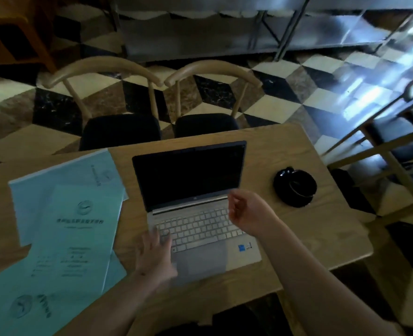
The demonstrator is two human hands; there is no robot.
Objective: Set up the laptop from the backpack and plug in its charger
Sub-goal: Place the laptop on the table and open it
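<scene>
Table [285,238]: pale wood with visible grain, rectangular, corners rounded.
Chairs [118,103]: two at the far edge, curved light wooden backs, dark padded seats.
Booklets [79,229]: several pale teal paper covers overlapping along the table's left edge; each carries a round emblem and lines of print too blurred to read.
Laptop [195,204]: open at the middle of the table, silver body, pale keys, dark screen; a small logo under the screen is too small to read, and a blue sticker sits at the front right corner of its deck.
Left hand [155,253]: fingers spread and released, lying over the keyboard's left end and the deck's left edge.
Right hand [246,212]: raised above the keyboard's right end, fingers loosely curled inward, grasping nothing.
Cup and saucer [295,186]: glossy black, round, near the table's right edge.
</scene>
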